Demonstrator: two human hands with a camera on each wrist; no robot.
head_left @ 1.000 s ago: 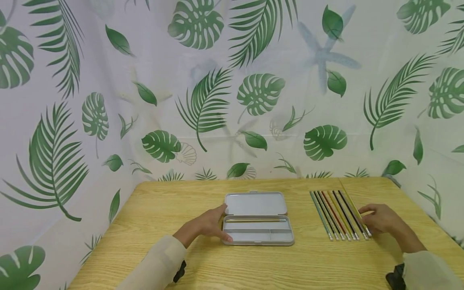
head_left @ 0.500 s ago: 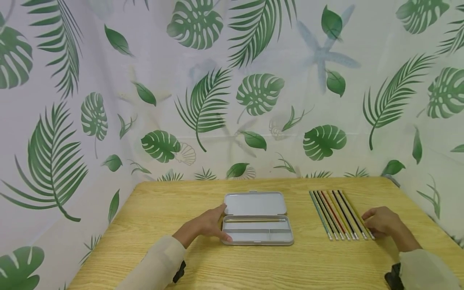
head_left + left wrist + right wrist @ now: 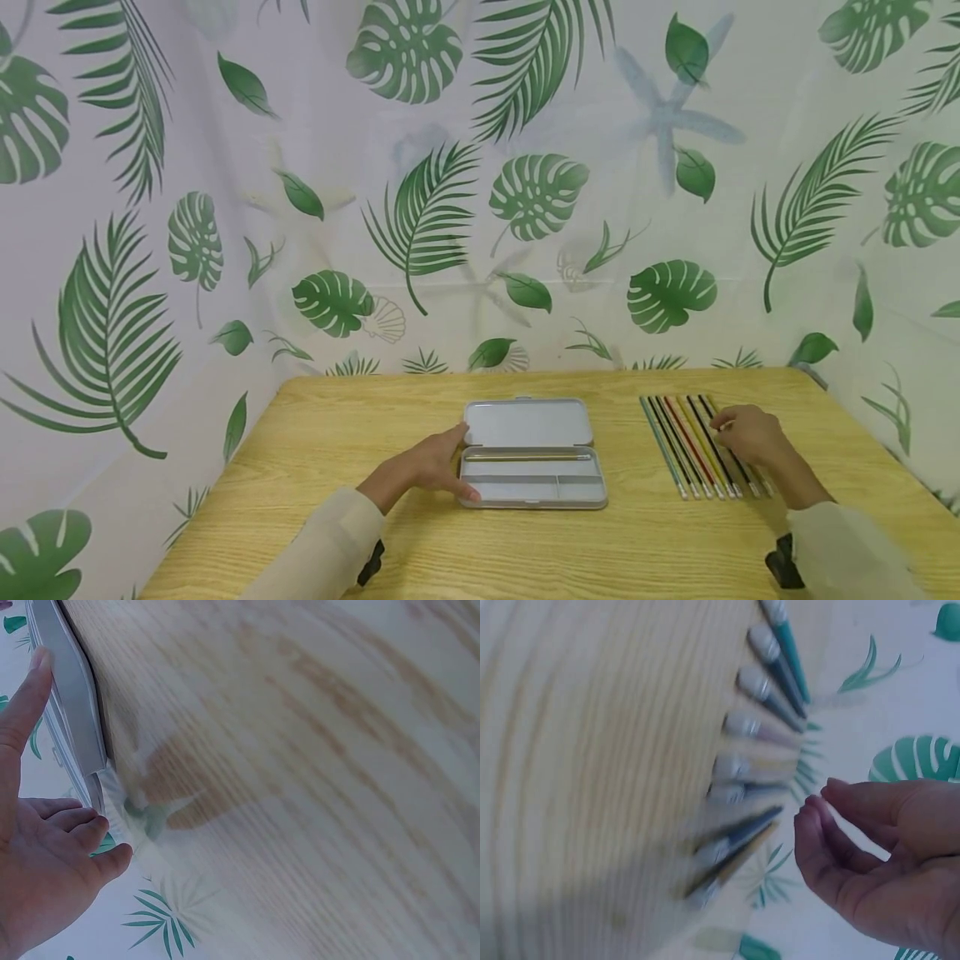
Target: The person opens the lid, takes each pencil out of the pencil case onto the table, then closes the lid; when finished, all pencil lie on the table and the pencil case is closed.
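An open metal pencil case [image 3: 528,423] lies on the table, with one yellow pencil [image 3: 525,457] along its back compartment. My left hand [image 3: 431,462] rests on the case's left end, thumb on the front corner and fingers spread toward the lid. In the left wrist view, the straight thumb presses the case [image 3: 71,682]. Over the right end of a row of pencils [image 3: 686,446] hovers my right hand [image 3: 757,437], partly hiding the rightmost ones. In the right wrist view, the right hand's fingertips nearly meet the thumb, with nothing visible between them.
The pencils lie side by side, white eraser ends toward me, in teal, black, red, yellow and dark colours. A wooden table [image 3: 600,550] reaches back to a leaf-patterned curtain [image 3: 465,208]. The case's front compartment is divided in two.
My right hand first touches the rightmost yellow pencil near its eraser, and that pencil shifts into line. The hand then moves left and farther back over the row. My left hand stays put.
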